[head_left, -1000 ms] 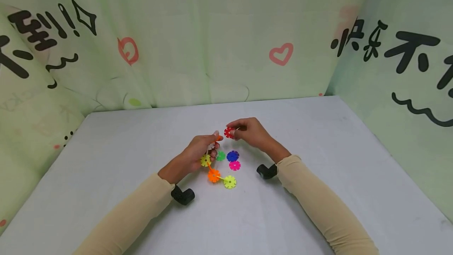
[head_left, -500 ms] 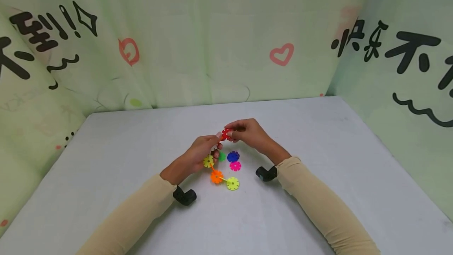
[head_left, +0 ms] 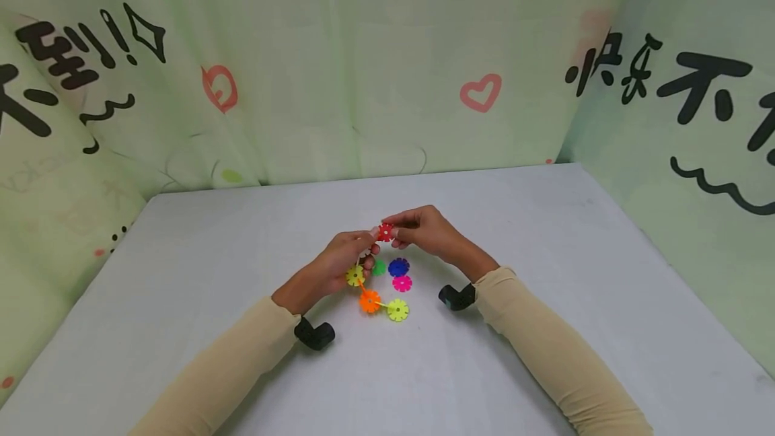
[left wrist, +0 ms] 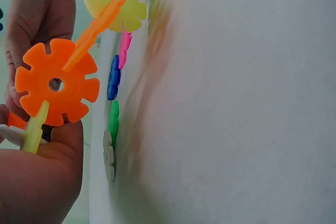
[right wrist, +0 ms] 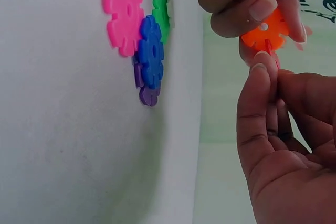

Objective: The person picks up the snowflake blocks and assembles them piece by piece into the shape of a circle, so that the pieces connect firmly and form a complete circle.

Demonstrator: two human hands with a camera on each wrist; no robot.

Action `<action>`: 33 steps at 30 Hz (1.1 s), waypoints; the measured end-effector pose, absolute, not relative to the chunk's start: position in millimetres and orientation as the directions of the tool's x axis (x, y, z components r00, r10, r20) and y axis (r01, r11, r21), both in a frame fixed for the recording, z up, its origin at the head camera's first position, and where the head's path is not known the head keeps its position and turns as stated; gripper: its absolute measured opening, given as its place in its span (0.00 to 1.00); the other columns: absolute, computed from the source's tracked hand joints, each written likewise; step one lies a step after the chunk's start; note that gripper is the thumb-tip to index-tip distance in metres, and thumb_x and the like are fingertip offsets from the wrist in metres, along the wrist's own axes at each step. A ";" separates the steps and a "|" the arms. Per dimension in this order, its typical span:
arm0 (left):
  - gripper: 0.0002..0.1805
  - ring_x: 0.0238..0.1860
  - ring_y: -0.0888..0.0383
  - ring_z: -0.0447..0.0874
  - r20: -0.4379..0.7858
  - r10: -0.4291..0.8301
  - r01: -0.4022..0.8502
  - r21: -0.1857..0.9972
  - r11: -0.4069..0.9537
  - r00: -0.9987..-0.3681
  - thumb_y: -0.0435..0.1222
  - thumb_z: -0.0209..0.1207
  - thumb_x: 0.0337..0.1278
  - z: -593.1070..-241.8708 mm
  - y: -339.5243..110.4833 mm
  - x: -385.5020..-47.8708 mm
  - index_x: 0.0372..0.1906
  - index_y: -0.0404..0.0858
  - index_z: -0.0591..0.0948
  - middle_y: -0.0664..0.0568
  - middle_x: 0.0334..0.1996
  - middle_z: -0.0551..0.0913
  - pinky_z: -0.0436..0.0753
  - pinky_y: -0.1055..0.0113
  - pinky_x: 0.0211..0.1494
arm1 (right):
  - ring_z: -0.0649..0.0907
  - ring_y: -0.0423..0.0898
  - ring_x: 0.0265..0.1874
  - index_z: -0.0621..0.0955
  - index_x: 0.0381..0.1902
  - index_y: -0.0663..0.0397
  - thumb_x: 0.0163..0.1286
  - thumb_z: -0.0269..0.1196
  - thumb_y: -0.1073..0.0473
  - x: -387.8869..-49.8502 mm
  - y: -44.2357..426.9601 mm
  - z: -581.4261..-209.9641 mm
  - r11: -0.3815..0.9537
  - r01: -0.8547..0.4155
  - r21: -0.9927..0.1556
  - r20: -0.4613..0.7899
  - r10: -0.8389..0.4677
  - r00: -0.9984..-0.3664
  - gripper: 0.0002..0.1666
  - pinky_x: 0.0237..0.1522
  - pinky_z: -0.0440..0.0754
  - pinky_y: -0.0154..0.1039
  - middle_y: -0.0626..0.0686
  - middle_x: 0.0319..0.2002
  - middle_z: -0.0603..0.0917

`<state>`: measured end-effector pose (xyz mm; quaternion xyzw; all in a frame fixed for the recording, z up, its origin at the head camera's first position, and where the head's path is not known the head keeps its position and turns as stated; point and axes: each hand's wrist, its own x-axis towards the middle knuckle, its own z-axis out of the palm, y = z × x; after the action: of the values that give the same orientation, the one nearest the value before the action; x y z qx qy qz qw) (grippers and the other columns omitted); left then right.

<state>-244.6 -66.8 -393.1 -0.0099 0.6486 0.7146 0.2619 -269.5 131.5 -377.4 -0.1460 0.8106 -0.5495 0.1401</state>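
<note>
In the head view, my left hand (head_left: pixel 339 260) grips a chain of interlocking notched plastic discs. From it hang a yellow disc (head_left: pixel 355 276), an orange disc (head_left: pixel 370 301) and a lime-yellow disc (head_left: pixel 397 310). A white disc (left wrist: pixel 11 134) is partly covered by the left fingers. Another orange disc (right wrist: pixel 275 27) sits at the left fingertips in the right wrist view. My right hand (head_left: pixel 426 229) pinches a red disc (head_left: pixel 385 232) between thumb and fingers. Its edge meets that orange disc at a slot; how deep it sits is hidden.
Loose discs lie on the white table (head_left: pixel 472 362) below the hands: green (head_left: pixel 379 267), blue (head_left: pixel 398 267), pink (head_left: pixel 402 284), purple (right wrist: pixel 149 97) and greyish white (left wrist: pixel 108 156). A printed curtain (head_left: pixel 363 86) stands behind the table. Black wrist cameras (head_left: pixel 315 335) jut from both sleeves.
The red disc has moved left and slightly down to the left fingertips, closing the gap to the orange disc. The hanging chain has shifted slightly right. The loose discs lie as before.
</note>
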 end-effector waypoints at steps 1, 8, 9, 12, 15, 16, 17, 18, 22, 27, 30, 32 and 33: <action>0.25 0.24 0.58 0.67 -0.356 0.366 -0.391 0.920 -0.024 -0.860 0.47 0.50 0.73 -392.5 -67.0 -245.0 0.57 0.28 0.72 0.48 0.33 0.71 0.73 0.72 0.26 | 0.85 0.54 0.37 0.81 0.56 0.61 0.70 0.60 0.65 -269.8 131.2 -377.9 0.355 -0.081 -0.931 -0.068 -0.388 -0.919 0.17 0.44 0.82 0.39 0.55 0.40 0.86; 0.24 0.24 0.58 0.67 -0.360 0.369 -0.388 0.922 -0.004 -0.857 0.47 0.51 0.72 -392.7 -65.5 -246.0 0.54 0.28 0.73 0.50 0.30 0.70 0.73 0.72 0.27 | 0.84 0.53 0.34 0.83 0.54 0.59 0.69 0.62 0.64 -267.8 130.8 -381.4 0.367 -0.096 -0.925 -0.053 -0.375 -0.925 0.16 0.42 0.83 0.38 0.53 0.38 0.86; 0.24 0.24 0.58 0.67 -0.358 0.362 -0.383 0.924 0.002 -0.861 0.47 0.51 0.72 -392.8 -65.1 -246.1 0.54 0.28 0.73 0.50 0.30 0.70 0.73 0.72 0.27 | 0.84 0.54 0.34 0.83 0.54 0.59 0.69 0.62 0.64 -268.1 131.2 -381.6 0.369 -0.102 -0.924 -0.049 -0.379 -0.924 0.16 0.42 0.83 0.39 0.53 0.38 0.86; 0.22 0.25 0.57 0.70 -0.361 0.325 -0.374 0.927 0.022 -0.874 0.47 0.53 0.70 -392.6 -63.8 -245.7 0.53 0.31 0.75 0.48 0.31 0.72 0.76 0.71 0.29 | 0.85 0.55 0.35 0.83 0.53 0.58 0.69 0.62 0.64 -269.7 133.0 -381.7 0.370 -0.109 -0.923 -0.050 -0.395 -0.917 0.15 0.41 0.83 0.39 0.53 0.38 0.86; 0.20 0.27 0.56 0.74 -0.362 0.287 -0.369 0.929 0.032 -0.887 0.45 0.55 0.69 -392.1 -63.5 -244.9 0.53 0.33 0.77 0.47 0.32 0.75 0.79 0.70 0.33 | 0.85 0.55 0.36 0.81 0.56 0.58 0.70 0.61 0.62 -270.7 135.5 -380.7 0.384 -0.117 -0.916 -0.058 -0.417 -0.907 0.17 0.42 0.83 0.40 0.55 0.40 0.86; 0.19 0.28 0.56 0.75 -0.361 0.279 -0.368 0.929 0.027 -0.890 0.44 0.56 0.69 -391.8 -63.7 -244.9 0.53 0.33 0.77 0.46 0.33 0.75 0.79 0.70 0.34 | 0.85 0.54 0.36 0.81 0.56 0.58 0.71 0.60 0.61 -271.4 136.6 -380.9 0.394 -0.117 -0.911 -0.063 -0.415 -0.908 0.17 0.42 0.83 0.40 0.55 0.40 0.85; 0.19 0.28 0.56 0.75 -0.358 0.272 -0.366 0.930 0.023 -0.893 0.44 0.56 0.69 -391.6 -63.9 -245.0 0.53 0.32 0.77 0.46 0.33 0.76 0.80 0.69 0.35 | 0.85 0.53 0.36 0.80 0.57 0.58 0.71 0.60 0.60 -271.5 137.7 -380.7 0.406 -0.117 -0.907 -0.067 -0.412 -0.909 0.18 0.42 0.83 0.40 0.56 0.41 0.85; 0.19 0.29 0.55 0.75 -0.353 0.268 -0.361 0.932 0.019 -0.896 0.43 0.55 0.70 -391.3 -64.4 -245.3 0.53 0.31 0.77 0.45 0.34 0.76 0.80 0.69 0.36 | 0.85 0.52 0.37 0.80 0.57 0.58 0.72 0.60 0.59 -271.7 138.8 -380.7 0.418 -0.115 -0.901 -0.073 -0.407 -0.911 0.18 0.43 0.83 0.40 0.56 0.41 0.85; 0.17 0.29 0.55 0.74 -0.340 0.253 -0.355 0.935 -0.015 -0.906 0.40 0.51 0.69 -389.3 -67.1 -244.9 0.50 0.30 0.76 0.44 0.35 0.75 0.77 0.69 0.37 | 0.83 0.49 0.39 0.82 0.55 0.56 0.72 0.60 0.57 -271.2 143.5 -382.7 0.480 -0.086 -0.873 -0.116 -0.377 -0.919 0.17 0.45 0.82 0.41 0.53 0.41 0.85; 0.15 0.27 0.57 0.72 -0.336 0.243 -0.356 0.933 -0.045 -0.910 0.38 0.49 0.67 -388.6 -69.3 -243.4 0.50 0.31 0.75 0.44 0.36 0.75 0.75 0.69 0.33 | 0.80 0.47 0.41 0.84 0.52 0.54 0.68 0.63 0.59 -267.8 146.7 -384.5 0.582 -0.080 -0.809 -0.194 -0.394 -0.898 0.15 0.44 0.80 0.40 0.49 0.42 0.84; 0.17 0.25 0.58 0.71 -0.331 0.245 -0.353 0.934 -0.049 -0.911 0.40 0.49 0.69 -390.0 -69.9 -243.1 0.51 0.31 0.76 0.45 0.35 0.76 0.74 0.71 0.31 | 0.80 0.46 0.41 0.84 0.51 0.55 0.67 0.64 0.60 -265.1 147.2 -385.0 0.612 -0.112 -0.783 -0.206 -0.426 -0.881 0.15 0.44 0.79 0.39 0.48 0.42 0.85; 0.18 0.25 0.58 0.70 -0.332 0.245 -0.351 0.936 -0.039 -0.911 0.42 0.50 0.71 -390.4 -69.8 -243.0 0.52 0.32 0.77 0.46 0.35 0.76 0.73 0.71 0.30 | 0.80 0.46 0.40 0.84 0.50 0.57 0.66 0.65 0.61 -264.0 147.3 -386.4 0.606 -0.134 -0.784 -0.200 -0.452 -0.869 0.15 0.44 0.80 0.39 0.49 0.41 0.85; 0.18 0.25 0.58 0.70 -0.333 0.244 -0.350 0.936 -0.032 -0.911 0.43 0.50 0.72 -391.1 -69.7 -243.2 0.53 0.33 0.77 0.47 0.35 0.77 0.73 0.71 0.30 | 0.81 0.46 0.39 0.84 0.50 0.58 0.65 0.66 0.62 -264.0 147.1 -387.8 0.598 -0.141 -0.789 -0.196 -0.463 -0.865 0.15 0.44 0.80 0.39 0.49 0.40 0.85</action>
<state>-243.2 -69.7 -391.1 -0.0400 0.6642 0.7172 0.2072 -264.0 147.1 -387.8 -0.1731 0.8724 -0.4138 0.1943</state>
